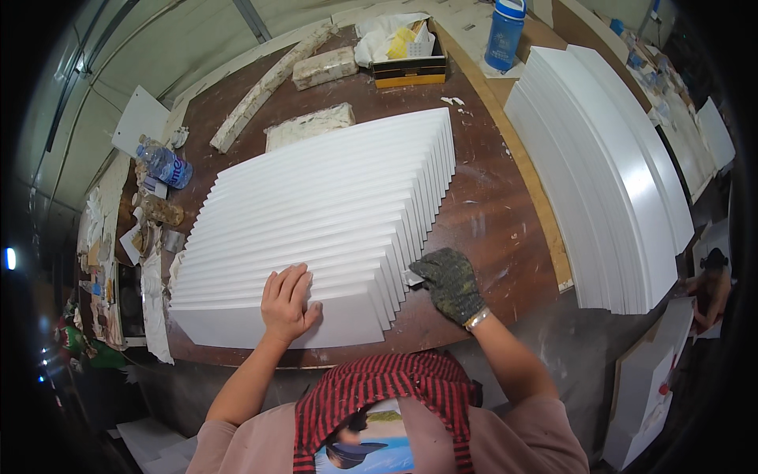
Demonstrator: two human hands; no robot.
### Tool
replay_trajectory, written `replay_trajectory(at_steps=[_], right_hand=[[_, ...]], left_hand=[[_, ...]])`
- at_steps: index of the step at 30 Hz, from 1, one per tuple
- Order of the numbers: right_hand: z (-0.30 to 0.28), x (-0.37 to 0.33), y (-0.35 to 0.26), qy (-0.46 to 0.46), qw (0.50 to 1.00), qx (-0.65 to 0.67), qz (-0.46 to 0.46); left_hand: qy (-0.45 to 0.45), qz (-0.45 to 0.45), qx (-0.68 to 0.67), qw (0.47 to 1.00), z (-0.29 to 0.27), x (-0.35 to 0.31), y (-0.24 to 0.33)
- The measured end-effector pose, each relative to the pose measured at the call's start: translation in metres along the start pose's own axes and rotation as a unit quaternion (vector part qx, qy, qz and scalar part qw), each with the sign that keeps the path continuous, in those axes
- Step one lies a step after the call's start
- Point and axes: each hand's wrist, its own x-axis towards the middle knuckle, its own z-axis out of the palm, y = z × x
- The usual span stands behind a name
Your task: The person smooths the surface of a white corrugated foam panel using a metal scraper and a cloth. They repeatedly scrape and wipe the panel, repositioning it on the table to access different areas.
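A row of long white panels (324,197) lies across the brown table (497,229), overlapping like steps, with their right ends staggered. My bare left hand (289,303) rests on the nearest panels at the front, its fingers stretched out over their edges. My right hand (448,284), in a dark mottled glove, is at the right ends of the front panels. Its fingers are closed on a small flat pale piece (412,277), held against or just beside the panel ends. The glove hides most of that piece, so its kind cannot be told.
A tall stack of white panels (600,174) stands on the right, beyond a wooden edge strip. At the back are a black and yellow box (409,73), a blue bottle (505,35) and stained blocks (325,69). A clear bottle (164,162) lies left. Another person (713,288) is at far right.
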Motion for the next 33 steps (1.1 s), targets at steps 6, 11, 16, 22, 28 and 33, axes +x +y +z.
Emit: replay_trajectory(at_steps=[6, 11, 16, 22, 28, 33], right_hand=[[0.003, 0.021, 0.006, 0.159, 0.987, 0.028, 0.004], [-0.009, 0.003, 0.002, -0.047, 0.998, -0.016, 0.028], [0.007, 0.031, 0.016, 0.196, 0.980, -0.008, 0.012], [-0.009, 0.010, 0.013, -0.007, 0.999, 0.008, 0.049], [0.003, 0.053, 0.032, 0.201, 0.979, 0.015, 0.030], [-0.007, 0.023, 0.029, 0.025, 0.998, -0.029, 0.045]], left_hand=[[-0.006, -0.008, -0.001, 1.000, 0.002, 0.000, -0.001], [-0.007, -0.008, 0.003, 1.000, 0.001, 0.001, -0.002], [-0.016, -0.004, 0.002, 1.000, 0.002, -0.001, -0.003], [-0.012, -0.004, 0.005, 1.000, 0.001, 0.000, -0.002], [-0.019, -0.006, -0.006, 1.000, 0.001, 0.000, -0.004], [-0.018, -0.006, 0.002, 1.000, 0.002, 0.001, -0.004]])
